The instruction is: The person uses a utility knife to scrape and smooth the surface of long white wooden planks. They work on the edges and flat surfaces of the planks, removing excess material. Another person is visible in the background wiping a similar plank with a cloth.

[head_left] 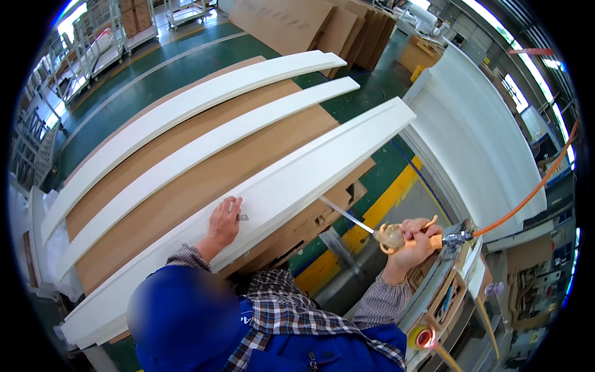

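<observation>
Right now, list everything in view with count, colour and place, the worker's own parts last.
Long boards: three, white, side by side, nearest one widest
Brown sheeting: count unclear, brown, beneath the boards
Small flat piece: one, grey, at the left hand
Hand tool: one, orange-yellow with silver nozzle, in the right hand
Hose: one, orange, running from the tool to the right
Large panel: one, white, right
Leaning sheets: several, brown, top
Trolleys: several, pale, upper left
Floor: one, green with yellow marking, below everything
Far clutter: too small to count
Cap: one, blue, bottom
Sleeves: two, checked, bottom
Hands: two, bare, left at the nearest board, right around the tool
</observation>
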Demonstrator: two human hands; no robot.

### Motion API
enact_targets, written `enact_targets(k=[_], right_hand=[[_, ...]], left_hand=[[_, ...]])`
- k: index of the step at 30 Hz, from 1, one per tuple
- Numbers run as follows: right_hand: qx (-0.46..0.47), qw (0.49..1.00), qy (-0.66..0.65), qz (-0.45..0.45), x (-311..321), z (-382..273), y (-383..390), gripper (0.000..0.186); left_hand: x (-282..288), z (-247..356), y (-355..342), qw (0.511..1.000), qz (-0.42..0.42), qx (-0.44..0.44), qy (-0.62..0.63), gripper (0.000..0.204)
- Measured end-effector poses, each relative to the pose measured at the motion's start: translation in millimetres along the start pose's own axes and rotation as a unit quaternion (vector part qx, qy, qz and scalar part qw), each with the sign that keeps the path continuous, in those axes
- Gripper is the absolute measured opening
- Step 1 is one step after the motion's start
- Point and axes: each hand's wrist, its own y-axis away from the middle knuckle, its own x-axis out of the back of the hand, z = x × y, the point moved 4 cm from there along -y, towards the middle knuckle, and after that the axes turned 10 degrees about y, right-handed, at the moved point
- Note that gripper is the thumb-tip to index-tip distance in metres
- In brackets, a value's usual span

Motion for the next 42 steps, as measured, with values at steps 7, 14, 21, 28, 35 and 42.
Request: enact_targets(k=[7, 14, 21, 28, 35, 42], right_hand=[[-0.006, 0.999, -0.008, -0.041, -14, 33, -92, 0.023], [-0.056, 0.993, -0.064, -0.078, -43, 88, -150, 0.025], [-0.127, 0.974, -0.109, -0.155, -25, 137, -237, 0.023], [-0.141, 0.961, -0.147, -0.188, -5, 163, -344, 0.02], [-0.098, 0.967, -0.11, -0.209, 45, 180, -426, 0.02], [-0.107, 0.967, -0.118, -0.198, 66, 200, -444, 0.022]], left_hand=[[-49, 27, -64, 1.0, -0.001, -0.02, 0.002, 0.042], [-73, 41, -102, 0.999, -0.009, 0.017, -0.03, 0.036], [-95, 46, -134, 0.997, 0.021, 0.061, -0.047, 0.035], [-145, 64, -187, 0.995, 0.024, 0.086, -0.04, 0.041], [-171, 28, -254, 0.92, -0.062, 0.388, 0.014, 0.03], [-180, -8, -238, 0.927, -0.034, 0.365, 0.079, 0.028]])
